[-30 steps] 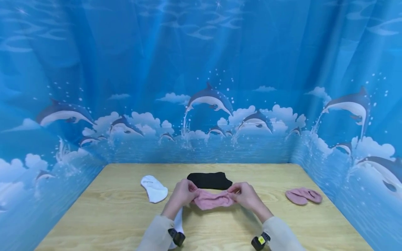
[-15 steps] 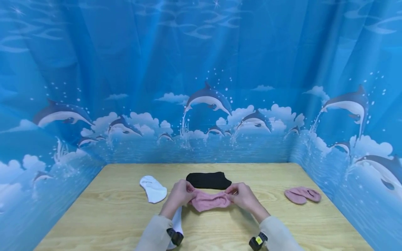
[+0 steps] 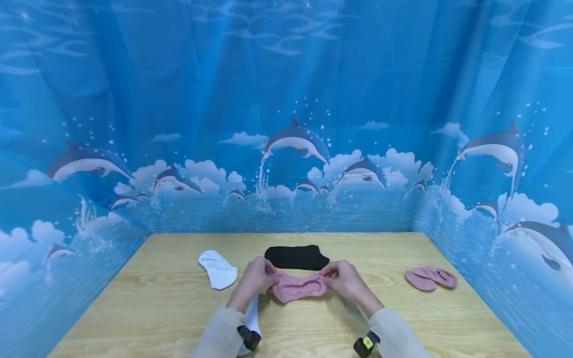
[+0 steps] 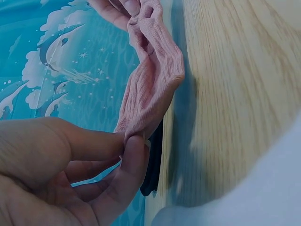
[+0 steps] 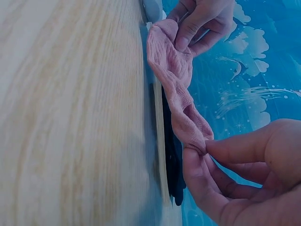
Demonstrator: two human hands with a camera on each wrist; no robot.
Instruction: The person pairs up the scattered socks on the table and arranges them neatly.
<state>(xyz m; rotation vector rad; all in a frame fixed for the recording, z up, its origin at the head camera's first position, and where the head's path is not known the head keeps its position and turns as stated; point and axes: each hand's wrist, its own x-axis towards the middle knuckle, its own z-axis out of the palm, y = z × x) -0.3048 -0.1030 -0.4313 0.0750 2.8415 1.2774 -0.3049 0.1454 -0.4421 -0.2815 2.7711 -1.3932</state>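
A pink ribbed sock (image 3: 299, 288) is stretched sideways between my two hands, over the middle of the table. My left hand (image 3: 257, 279) pinches its left end between thumb and fingers, as the left wrist view shows close up. At the other end, my right hand (image 3: 348, 282) pinches the sock (image 5: 181, 94) the same way. The sock's opening faces up in a narrow fold. Just behind it lies a black sock (image 3: 296, 257), flat on the wood. A white sock (image 3: 253, 318) is partly hidden under my left forearm.
Another white sock (image 3: 218, 269) lies at the left of the wooden table (image 3: 147, 298). A second pink sock (image 3: 430, 278), folded over, rests near the right edge. A blue dolphin-print curtain (image 3: 286, 209) stands along the back and sides.
The pink sock stays held between both hands, with its lower edge sagging slightly more at the left. The whole scene shifts slightly left in the head view.
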